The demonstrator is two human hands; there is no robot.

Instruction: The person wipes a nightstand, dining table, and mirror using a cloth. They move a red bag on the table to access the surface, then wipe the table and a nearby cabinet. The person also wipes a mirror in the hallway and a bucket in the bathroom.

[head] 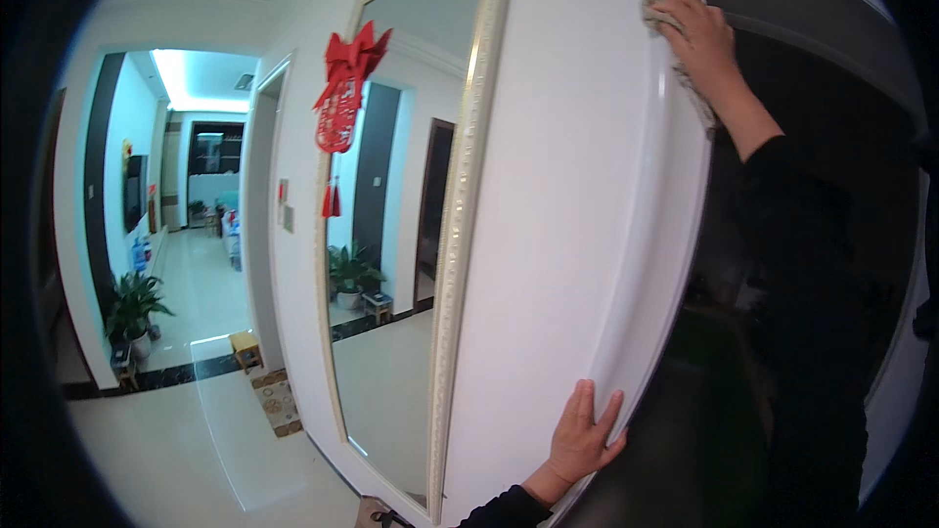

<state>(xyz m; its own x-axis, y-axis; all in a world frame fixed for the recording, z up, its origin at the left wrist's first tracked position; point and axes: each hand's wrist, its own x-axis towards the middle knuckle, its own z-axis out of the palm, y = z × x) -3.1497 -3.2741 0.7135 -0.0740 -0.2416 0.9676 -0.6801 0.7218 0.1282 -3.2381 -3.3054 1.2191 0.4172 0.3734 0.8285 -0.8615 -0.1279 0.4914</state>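
Observation:
At the upper right my right hand [700, 40] presses a bunched, patterned cloth [659, 13] against the white door frame [649, 183]. Part of the cloth hangs below the palm along the frame's outer edge. Lower down, my left hand [583, 436] lies with fingers spread on the same frame and holds nothing. Its thumb side is by the edge of the dark doorway [733, 235]. The white wall [557, 161] stretches left from the frame to a tall mirror [396, 381] with a cream, beaded border.
A red hanging ornament [341, 106] with tassels overlaps the mirror's left border. Farther left are a small wooden stool [246, 348], a patterned mat [276, 402] and a potted plant [136, 308] on glossy floor tiles [198, 447]. A lit room opens beyond.

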